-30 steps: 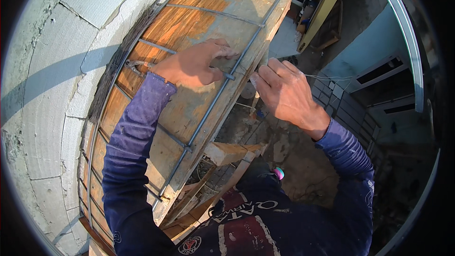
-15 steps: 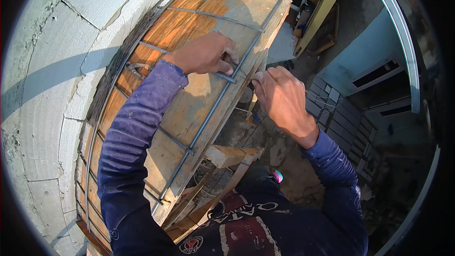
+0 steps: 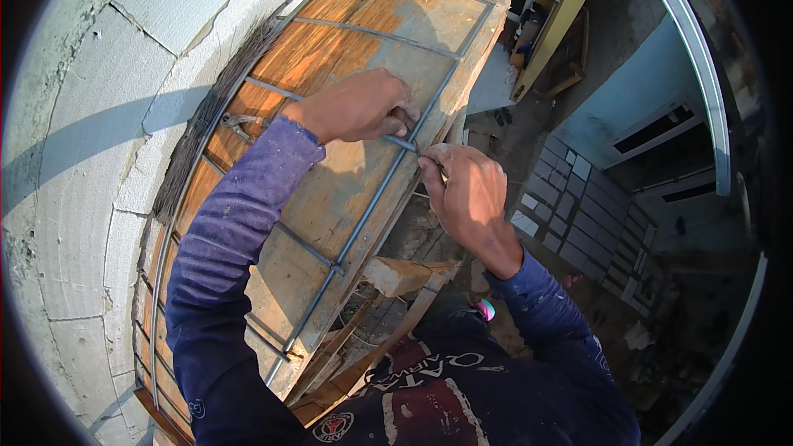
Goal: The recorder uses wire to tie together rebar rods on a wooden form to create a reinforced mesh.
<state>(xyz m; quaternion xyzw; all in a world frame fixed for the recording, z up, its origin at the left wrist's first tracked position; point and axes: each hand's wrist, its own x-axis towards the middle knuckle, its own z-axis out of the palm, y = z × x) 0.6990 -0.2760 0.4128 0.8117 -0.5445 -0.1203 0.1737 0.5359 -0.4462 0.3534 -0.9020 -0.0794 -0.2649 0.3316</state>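
Observation:
My left hand (image 3: 363, 106) is closed in a pinch at the end of a short steel crossbar (image 3: 400, 143); what its fingertips hold is hidden. That crossbar meets a long steel rod (image 3: 363, 213) along the near edge of a plywood panel (image 3: 334, 186). Right beside the joint, thumb and finger of my right hand (image 3: 469, 198) pinch a thin dark tie wire (image 3: 418, 151), only a bit of which shows. Left of my left wrist, a pair of pincers (image 3: 239, 121) lies on the panel by a bundle of thin wires (image 3: 216, 107).
A pale block wall (image 3: 78, 157) curves along the left. Below the panel's right edge stands a timber support (image 3: 396, 275). Far down on the right are paving tiles (image 3: 570, 206) and a light blue wall (image 3: 636, 107). A metal bar (image 3: 702, 74) arcs across the upper right.
My right hand has moved left, from beyond the panel edge to the rod joint. My left hand has stayed nearly in place. Loose strands trailing right of my right hand no longer show.

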